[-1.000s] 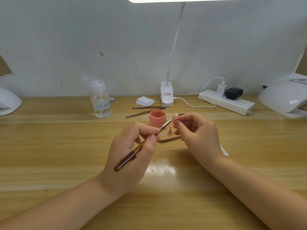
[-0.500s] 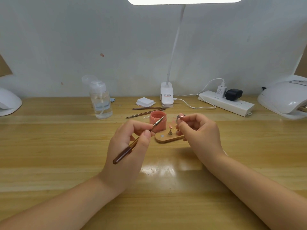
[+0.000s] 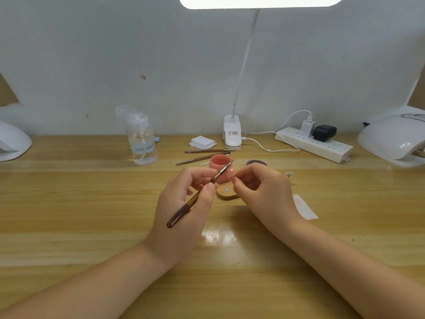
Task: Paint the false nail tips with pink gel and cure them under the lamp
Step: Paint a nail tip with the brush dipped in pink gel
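My left hand holds a brown-handled gel brush between thumb and fingers, its tip lying over the open pink gel jar. My right hand has its fingers curled and pinches something small at the fingertips, just right of the jar; what it holds is mostly hidden. Below the fingertips lies the wooden nail-tip stand with a metal dot on top. The white curing lamp sits at the far right of the desk.
Behind the jar lie two spare brushes, a stack of white pads, a clear pump bottle, the desk lamp's clip base and a power strip. The jar's dark lid and a paper slip lie right of my hand. Another white device stands far left.
My right hand has lowered toward the stand, covering its right part and the holder post. The brush tip has shifted from the nail tip to above the jar.
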Available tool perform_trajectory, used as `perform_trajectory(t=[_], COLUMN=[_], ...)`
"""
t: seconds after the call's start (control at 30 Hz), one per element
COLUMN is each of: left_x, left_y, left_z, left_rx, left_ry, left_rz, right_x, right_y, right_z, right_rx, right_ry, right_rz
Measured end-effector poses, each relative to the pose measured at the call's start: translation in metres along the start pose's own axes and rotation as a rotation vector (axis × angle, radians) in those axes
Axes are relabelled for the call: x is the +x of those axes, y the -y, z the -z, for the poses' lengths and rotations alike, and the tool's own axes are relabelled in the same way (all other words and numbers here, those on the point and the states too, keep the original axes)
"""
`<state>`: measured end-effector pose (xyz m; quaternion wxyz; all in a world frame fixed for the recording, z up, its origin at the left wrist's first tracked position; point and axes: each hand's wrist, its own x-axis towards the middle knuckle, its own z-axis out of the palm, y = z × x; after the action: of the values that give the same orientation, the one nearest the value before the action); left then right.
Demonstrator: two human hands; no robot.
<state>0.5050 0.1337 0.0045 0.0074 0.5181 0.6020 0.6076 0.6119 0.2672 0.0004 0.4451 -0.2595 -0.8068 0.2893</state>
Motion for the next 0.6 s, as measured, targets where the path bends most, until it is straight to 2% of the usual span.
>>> perform_trajectory(t=[0.17,0.33,0.6], left_x=[-0.0002,-0.0023,0.0002], left_y=[0.001,0.0033,0.0038], left_z=[-0.0005,0.0034,0.0033], left_rx=[0.112,0.125,0.119], left_ry=[0.038,0.045,0.042], left_rz=[-0.065,-0.105,-0.074], right_x=[-0.0001,0.0013,0.0041], right_y=[0.0028,0.0003,-0.0023], right_z=[0.0037,0.0047,0.0066], right_rx=[0.016,0.033,0.054], right_ry=[-0.026,-0.052,-0.057], right_rz=[0.058,0.024,-0.012])
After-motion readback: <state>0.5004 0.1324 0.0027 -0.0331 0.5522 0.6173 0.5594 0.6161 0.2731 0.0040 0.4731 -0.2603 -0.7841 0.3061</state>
